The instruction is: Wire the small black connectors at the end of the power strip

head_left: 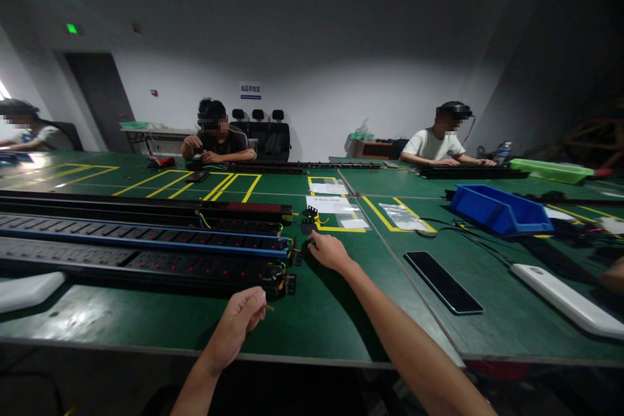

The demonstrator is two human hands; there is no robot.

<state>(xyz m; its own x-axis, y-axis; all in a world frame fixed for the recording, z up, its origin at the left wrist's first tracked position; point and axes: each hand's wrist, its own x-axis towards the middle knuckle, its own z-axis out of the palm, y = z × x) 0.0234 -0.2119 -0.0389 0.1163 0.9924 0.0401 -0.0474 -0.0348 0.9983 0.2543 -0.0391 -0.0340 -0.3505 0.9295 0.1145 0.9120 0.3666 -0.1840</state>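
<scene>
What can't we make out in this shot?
All in the head view:
- Small piece: partly hidden by the left hand holding it.
- Right hand: too small to tell whether it touches the black bracket.
- Black strips: cut off by the left edge.

The tabletop (146,322) is green with yellow tape (252,188). Long bars (185,268) lie on the left, paper (329,189) in the middle, a phone (443,283) and blue bin (507,214) on the right.

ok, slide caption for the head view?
Left hand pinching a small yellowish piece, right hand beside a small black part, near long black strips on a green table.
</scene>
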